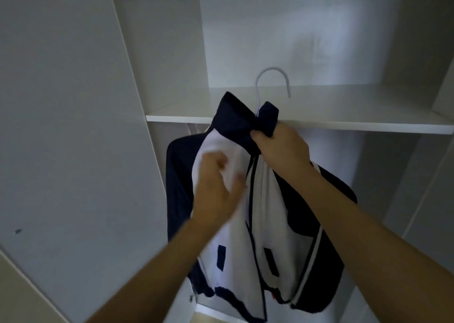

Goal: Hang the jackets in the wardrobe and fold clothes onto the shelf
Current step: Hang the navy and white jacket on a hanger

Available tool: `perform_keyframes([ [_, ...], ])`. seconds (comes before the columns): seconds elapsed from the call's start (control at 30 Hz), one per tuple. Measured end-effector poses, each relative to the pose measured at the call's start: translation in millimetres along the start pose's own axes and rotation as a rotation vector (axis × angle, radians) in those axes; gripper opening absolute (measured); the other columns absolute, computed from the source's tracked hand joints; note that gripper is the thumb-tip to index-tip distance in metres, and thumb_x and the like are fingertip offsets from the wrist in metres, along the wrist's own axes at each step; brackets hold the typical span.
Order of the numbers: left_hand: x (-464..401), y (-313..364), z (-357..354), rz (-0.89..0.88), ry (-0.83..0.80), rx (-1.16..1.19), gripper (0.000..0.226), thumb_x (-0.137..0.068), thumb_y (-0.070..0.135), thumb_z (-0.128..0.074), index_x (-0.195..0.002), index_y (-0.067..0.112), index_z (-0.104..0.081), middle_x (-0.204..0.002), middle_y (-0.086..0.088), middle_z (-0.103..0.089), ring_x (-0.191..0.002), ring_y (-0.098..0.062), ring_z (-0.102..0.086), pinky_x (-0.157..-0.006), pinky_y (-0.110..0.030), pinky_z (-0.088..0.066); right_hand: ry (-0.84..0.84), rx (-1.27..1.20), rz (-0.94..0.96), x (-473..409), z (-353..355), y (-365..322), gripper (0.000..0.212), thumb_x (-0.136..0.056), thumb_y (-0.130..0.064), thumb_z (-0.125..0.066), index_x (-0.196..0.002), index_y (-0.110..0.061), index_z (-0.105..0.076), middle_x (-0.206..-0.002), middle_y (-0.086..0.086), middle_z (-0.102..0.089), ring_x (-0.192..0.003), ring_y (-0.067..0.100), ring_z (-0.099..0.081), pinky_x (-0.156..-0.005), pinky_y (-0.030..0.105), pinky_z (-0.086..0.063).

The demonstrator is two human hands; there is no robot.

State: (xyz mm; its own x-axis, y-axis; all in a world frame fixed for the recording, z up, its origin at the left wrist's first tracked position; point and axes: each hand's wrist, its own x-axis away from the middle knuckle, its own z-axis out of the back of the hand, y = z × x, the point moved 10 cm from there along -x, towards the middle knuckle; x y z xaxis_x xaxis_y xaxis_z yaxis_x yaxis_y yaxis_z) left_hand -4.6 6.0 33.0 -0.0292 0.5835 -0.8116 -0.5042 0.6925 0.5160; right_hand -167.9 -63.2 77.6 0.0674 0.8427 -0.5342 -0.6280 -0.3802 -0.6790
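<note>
R hand [282, 148] grips navy/white jacket [248, 200] at collar, fingers curled tight; hanger hook [271, 77] just above the grip, shelf [368, 123] behind. L hand [216, 187] blurred below-left on white front; grip unclear.

Head-worn, tilted upward into a white wardrobe [172, 40], close behind both forearms; shelf [344, 123] edge crossing mid-frame, open door [61, 126] filling the left. One view only.
</note>
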Motion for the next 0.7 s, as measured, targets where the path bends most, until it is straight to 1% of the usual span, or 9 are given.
perform_keyframes([
  [0.07,61,-21,-42,-0.01,-0.176,-0.208,0.042,-0.084,0.041,-0.064,-0.114,0.015,-0.048,-0.112,-0.002,-0.045,-0.102,-0.016,-0.046,-0.089,-0.024,-0.044,0.001,-0.056,-0.042,0,4,2,0.03,-0.089,-0.035,-0.055,-0.065,-0.02,-0.046,-0.06,-0.007,-0.052,-0.049,0.003,-0.045,-0.047,0.024,-0.031],
  [0.1,87,-40,-60,0.063,-0.236,-0.26,0.05,-0.083,0.045,-0.066,-0.117,0.012,-0.049,-0.116,-0.002,-0.043,-0.106,-0.015,-0.044,-0.091,-0.025,-0.044,0.007,-0.087,-0.048,0,8,2,0.031,-0.089,-0.034,-0.056,-0.063,-0.021,-0.044,-0.06,-0.007,-0.051,-0.05,0.005,-0.045,-0.048,0.024,-0.031],
  [0.23,146,-114,-80,0.612,-0.276,-0.226,0.069,-0.079,0.053,-0.071,-0.129,0.019,-0.036,-0.12,0.003,-0.047,-0.107,-0.018,-0.052,-0.09,-0.037,-0.052,0.05,-0.174,-0.066,4,33,-3,0.032,-0.086,-0.031,-0.059,-0.061,-0.023,-0.041,-0.06,-0.007,-0.049,-0.056,0.01,-0.048,-0.055,0.026,-0.036],
  [0.3,152,-129,-91,0.734,-0.347,-0.159,0.069,-0.075,0.051,-0.074,-0.125,0.022,-0.036,-0.113,-0.001,-0.055,-0.099,-0.022,-0.059,-0.084,-0.042,-0.056,0.077,-0.236,-0.083,8,45,-1,0.032,-0.085,-0.029,-0.06,-0.061,-0.022,-0.041,-0.062,-0.005,-0.049,-0.059,0.012,-0.049,-0.059,0.029,-0.038],
  [0.4,147,-114,-117,0.641,-0.444,0.005,0.072,-0.074,0.034,-0.078,-0.133,0.014,-0.042,-0.12,-0.002,-0.052,-0.11,-0.019,-0.053,-0.096,-0.04,-0.051,0.122,-0.314,-0.116,16,58,6,0.032,-0.084,-0.028,-0.062,-0.061,-0.022,-0.04,-0.061,-0.005,-0.048,-0.061,0.013,-0.049,-0.062,0.032,-0.039],
  [0.47,146,-98,-116,0.573,-0.361,0.104,0.064,-0.082,0.02,-0.068,-0.138,0.02,-0.037,-0.122,0.007,-0.05,-0.109,-0.009,-0.052,-0.096,-0.032,-0.05,0.149,-0.334,-0.145,23,64,11,0.032,-0.083,-0.03,-0.061,-0.06,-0.024,-0.039,-0.06,-0.007,-0.048,-0.061,0.012,-0.05,-0.063,0.033,-0.04],
  [0.53,141,-81,-98,0.409,-0.232,0.072,0.052,-0.09,0.005,-0.054,-0.135,0.027,-0.037,-0.118,0.015,-0.053,-0.101,-0.005,-0.057,-0.092,-0.027,-0.051,0.173,-0.354,-0.17,30,70,16,0.03,-0.083,-0.031,-0.061,-0.062,-0.022,-0.043,-0.063,-0.006,-0.051,-0.063,0.015,-0.053,-0.066,0.037,-0.045],
  [0.6,135,-61,-86,0.146,-0.198,-0.008,0.052,-0.091,-0.011,-0.047,-0.132,0.021,-0.042,-0.115,-0.002,-0.057,-0.097,-0.015,-0.059,-0.091,-0.029,-0.052,0.188,-0.371,-0.202,37,72,22,0.025,-0.084,-0.032,-0.062,-0.068,-0.017,-0.049,-0.069,-0.002,-0.055,-0.069,0.017,-0.057,-0.071,0.04,-0.05],
  [0.7,133,-33,-81,-0.136,-0.284,-0.14,0.04,-0.088,-0.009,-0.041,-0.118,0.017,-0.048,-0.102,-0.021,-0.056,-0.075,-0.026,-0.058,-0.066,-0.03,-0.057,0.219,-0.369,-0.245,46,76,32,0.021,-0.084,-0.035,-0.06,-0.076,-0.017,-0.056,-0.077,0.0,-0.062,-0.075,0.016,-0.061,-0.076,0.039,-0.051],
])
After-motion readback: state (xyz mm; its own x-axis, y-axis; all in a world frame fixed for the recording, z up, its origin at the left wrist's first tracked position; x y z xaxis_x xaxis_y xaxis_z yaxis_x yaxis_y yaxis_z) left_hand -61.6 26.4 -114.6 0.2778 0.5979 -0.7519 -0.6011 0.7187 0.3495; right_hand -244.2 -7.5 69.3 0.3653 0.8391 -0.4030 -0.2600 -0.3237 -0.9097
